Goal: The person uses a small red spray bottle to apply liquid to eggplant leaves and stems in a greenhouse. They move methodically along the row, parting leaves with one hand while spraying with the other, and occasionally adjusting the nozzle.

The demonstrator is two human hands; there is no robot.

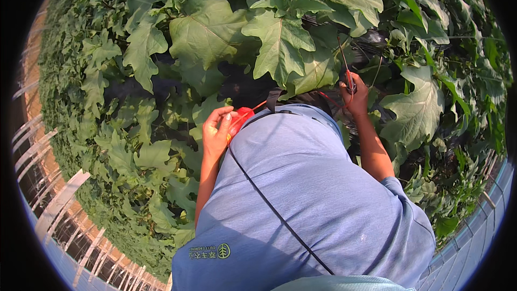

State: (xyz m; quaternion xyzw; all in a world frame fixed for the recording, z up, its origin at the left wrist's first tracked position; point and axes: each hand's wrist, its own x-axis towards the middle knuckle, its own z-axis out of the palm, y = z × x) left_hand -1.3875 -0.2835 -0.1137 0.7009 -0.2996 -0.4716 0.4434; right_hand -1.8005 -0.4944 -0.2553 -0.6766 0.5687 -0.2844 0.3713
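My left hand (216,131) is at the left side of my waist, fingers bent, beside a bright red bundle (243,118). A thin red cord (259,106) crosses the bundle; whether my fingers pinch it is unclear. On the other side, my right hand (356,97) grips a hand tool (349,82) with a dark and red handle. Its long thin shaft points up among the leaves. Red cord also runs by this hand towards my waist. Broad lobed leaves (280,40), apparently of eggplant plants, spread just beyond my waist.
Dense plants stand on both sides, with dark plastic film (238,83) showing between leaves. Thin strings cross the foliage. Pale slats (62,202) line the lower left edge, and blue sheeting (470,230) lies at lower right. A black strap (278,218) crosses my blue shirt.
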